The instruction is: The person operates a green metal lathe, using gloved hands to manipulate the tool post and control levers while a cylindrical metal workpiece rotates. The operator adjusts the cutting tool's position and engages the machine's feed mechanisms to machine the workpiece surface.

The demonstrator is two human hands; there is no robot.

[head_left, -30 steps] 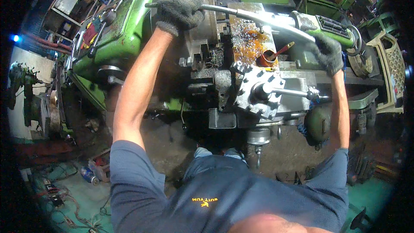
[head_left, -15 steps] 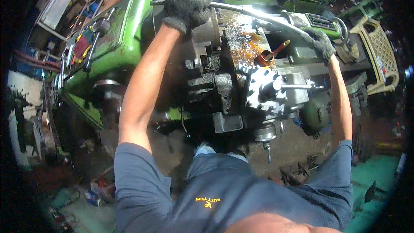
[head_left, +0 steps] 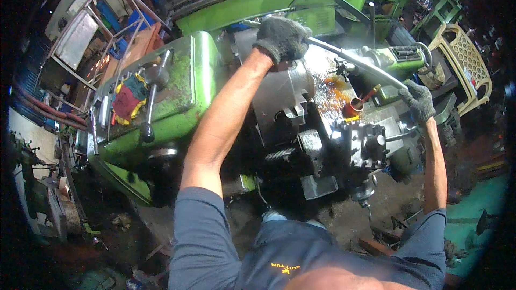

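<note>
A long metal bar (head_left: 361, 62) slants across the lathe, a thicker tube-like length making up its right part. Near its far left end my left hand (head_left: 282, 39), in a dark grey knitted glove, is wrapped round it, above the lathe chuck (head_left: 285, 88). Lower on the right, my gloved right hand (head_left: 416, 102) is closed round the bar's other end. Below the bar stand the tool post (head_left: 371, 142) and a small reddish cup (head_left: 353, 108) with a brush (head_left: 371, 93) in it. My left hand hides part of the bar.
The green headstock (head_left: 183, 83) on the left carries a lever (head_left: 149, 104) and a red and yellow cloth (head_left: 129, 99). Oily chips lie behind the cup. The tailstock (head_left: 400, 58) and a cream plastic chair (head_left: 465, 64) are at the right. A metal rack (head_left: 78, 48) stands far left.
The view has shifted, so the lathe now appears farther right and lower. Both hands remain closed on the bar, which slopes more steeply down to the right in the picture.
</note>
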